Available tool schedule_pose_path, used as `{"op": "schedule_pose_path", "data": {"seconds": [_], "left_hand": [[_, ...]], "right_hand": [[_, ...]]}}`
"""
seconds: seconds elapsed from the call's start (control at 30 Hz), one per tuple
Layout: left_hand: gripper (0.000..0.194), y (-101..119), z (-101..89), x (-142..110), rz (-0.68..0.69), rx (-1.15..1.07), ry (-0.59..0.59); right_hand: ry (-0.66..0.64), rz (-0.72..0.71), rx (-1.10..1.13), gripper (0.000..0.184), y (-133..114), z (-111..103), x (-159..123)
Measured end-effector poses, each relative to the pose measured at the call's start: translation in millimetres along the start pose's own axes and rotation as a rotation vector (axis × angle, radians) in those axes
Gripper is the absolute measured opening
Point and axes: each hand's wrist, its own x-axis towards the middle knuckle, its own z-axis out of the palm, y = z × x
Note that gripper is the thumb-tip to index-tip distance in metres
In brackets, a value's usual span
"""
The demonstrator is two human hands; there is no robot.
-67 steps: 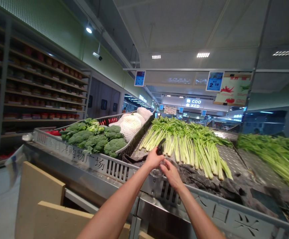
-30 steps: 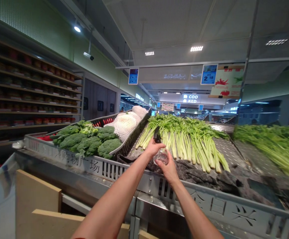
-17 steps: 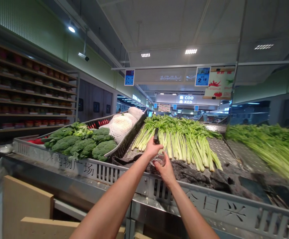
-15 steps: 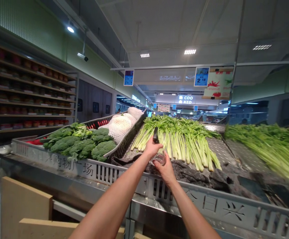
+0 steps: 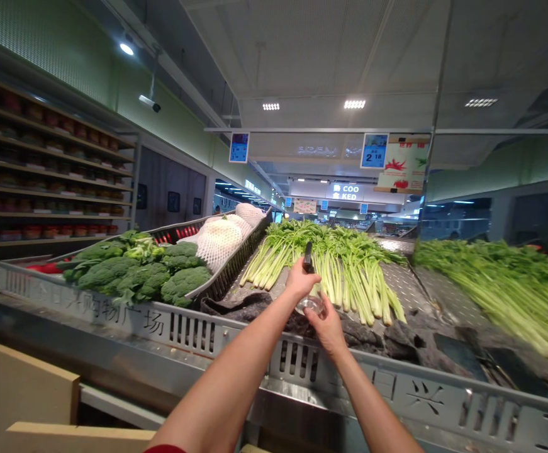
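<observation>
My left hand [image 5: 302, 280] is closed around the neck of a clear spray bottle [image 5: 310, 306] with a black head, which points away from me. Lower down, my right hand [image 5: 326, 324] curls its fingers around the rounded clear bottom of the bottle. Both hands hang over the front rim of the produce stand, before a wide spread of celery [image 5: 344, 270] with leaves to the back and pale stalks toward me. The fingers of my left hand are partly hidden behind its back and thumb.
Broccoli [image 5: 144, 274] and net-wrapped white vegetables [image 5: 224, 238] fill a crate section at left. A dark cloth [image 5: 363, 336] lies inside the grey slatted rim [image 5: 255, 343]. At right a mirror [image 5: 486, 220] reflects celery. Wooden boards [image 5: 23, 384] stand below left; price signs [image 5: 374, 151] hang above.
The view has turned slightly right, so the stand sits further left in the picture. Both hands and the spray bottle have moved a little to the right over the celery.
</observation>
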Motion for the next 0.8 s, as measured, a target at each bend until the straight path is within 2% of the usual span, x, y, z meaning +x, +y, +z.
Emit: {"op": "schedule_pose_path", "data": {"seconds": [0.3, 0.63, 0.8], "left_hand": [[0.026, 6, 13.8, -3, -0.008, 0.027, -0.016], [0.027, 9, 31.2, -5, -0.009, -0.068, 0.009], [0.027, 14, 38.0, -7, 0.01, -0.027, -0.04]], "right_hand": [[0.064, 0.002, -0.074, 0.075, 6, -10, 0], [0.069, -0.046, -0.204, 0.071, -6, -34, 1], [0.084, -0.059, -0.196, 0.07, -3, -40, -1]]}}
